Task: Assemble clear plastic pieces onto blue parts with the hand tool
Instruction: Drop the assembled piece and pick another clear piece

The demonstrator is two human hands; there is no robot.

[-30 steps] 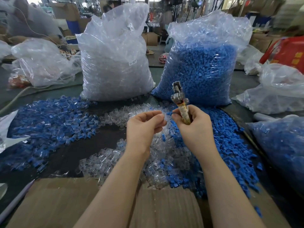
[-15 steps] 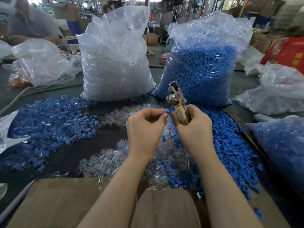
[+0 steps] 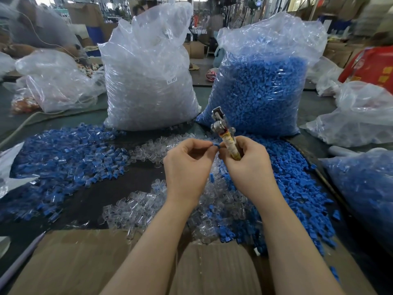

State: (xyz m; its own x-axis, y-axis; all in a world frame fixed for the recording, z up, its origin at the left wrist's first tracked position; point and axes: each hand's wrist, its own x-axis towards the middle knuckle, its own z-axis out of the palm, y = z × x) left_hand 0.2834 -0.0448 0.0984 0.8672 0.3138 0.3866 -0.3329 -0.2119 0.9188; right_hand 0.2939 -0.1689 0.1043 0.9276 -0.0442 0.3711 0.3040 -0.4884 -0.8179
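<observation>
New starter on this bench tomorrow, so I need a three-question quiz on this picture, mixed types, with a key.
1. True or false: the right hand holds the tool.
2. The small part pinched between the hands is: A clear, B blue, C red.
3. Fill in: the bag of clear pieces stands to the ____ of the bag of blue parts.

Key: 1 true; 2 B; 3 left.

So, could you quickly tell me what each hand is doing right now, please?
Left hand: pinching a small blue part.
Right hand: gripping the hand tool.
</observation>
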